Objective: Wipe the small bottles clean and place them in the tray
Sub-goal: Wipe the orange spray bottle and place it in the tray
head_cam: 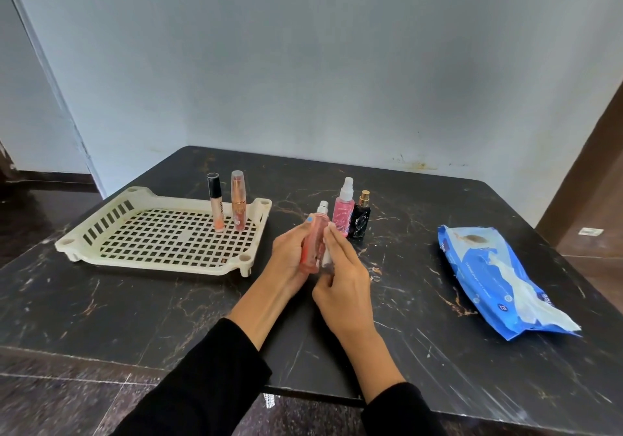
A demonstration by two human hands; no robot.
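Observation:
My left hand [286, 257] grips a slim orange-pink spray bottle [310, 243] upright above the table's middle. My right hand [340, 277] presses a small whitish wipe [326, 259] against the bottle's right side; the fingers hide most of the wipe. The cream perforated tray [158, 268] sits to the left, with a black-capped tube [215, 206] and a rose-gold tube [238, 203] standing in its far right corner. Just behind my hands stand a pink spray bottle [343, 213] and a small black perfume bottle [360, 221].
A blue pack of wet wipes [495, 277] lies on the right of the dark marble table [135, 317], a white wipe sticking out of its opening. A pale wall rises behind the table. The table's front edge is close to my sleeves.

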